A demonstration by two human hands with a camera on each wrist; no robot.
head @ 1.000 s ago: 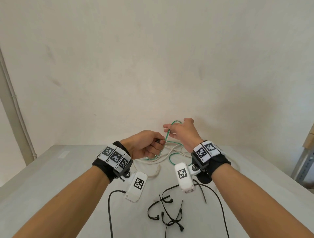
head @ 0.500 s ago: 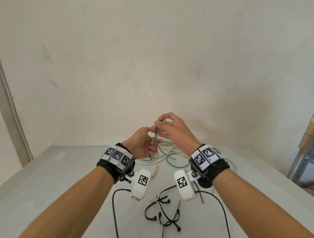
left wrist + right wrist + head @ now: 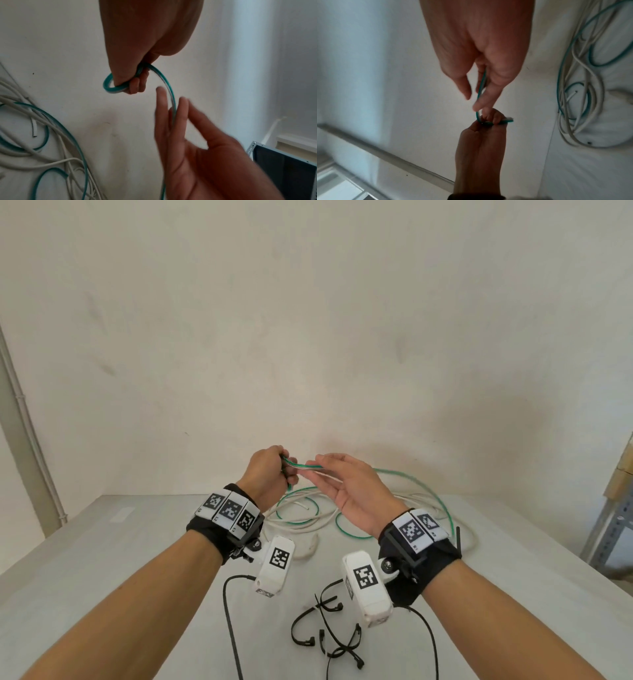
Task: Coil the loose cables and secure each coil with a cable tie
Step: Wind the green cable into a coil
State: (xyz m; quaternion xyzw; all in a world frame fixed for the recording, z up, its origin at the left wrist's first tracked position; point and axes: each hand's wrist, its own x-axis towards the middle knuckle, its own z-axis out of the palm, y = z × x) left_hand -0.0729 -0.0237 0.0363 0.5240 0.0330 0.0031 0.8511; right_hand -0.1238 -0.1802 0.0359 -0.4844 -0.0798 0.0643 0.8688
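A green cable [image 3: 297, 467] rises from the table [image 3: 102, 559] to my hands, held up near the wall. My left hand [image 3: 270, 474] grips a small loop of it in a fist; the left wrist view shows the cable [image 3: 109, 86] curling out under the curled fingers [image 3: 137, 86]. To its right, my right hand [image 3: 342, 484] has nearly straight fingers, and the cable [image 3: 480, 89] passes between them, lightly pinched. The cable's other loops [image 3: 352, 534] lie tangled with a white cable [image 3: 301, 529]. Several black cable ties [image 3: 329, 635] lie at the near edge between my forearms.
The wall stands right behind the cable pile. A pipe [image 3: 30, 440] runs down the wall at the left. A metal shelf frame [image 3: 609, 529] stands off the table's right side. Black leads [image 3: 229, 618] from the wrist cameras trail over the table.
My right hand, which met the left at the cable, has moved right along it, with its fingers straighter. My left hand has risen slightly and kept its grip.
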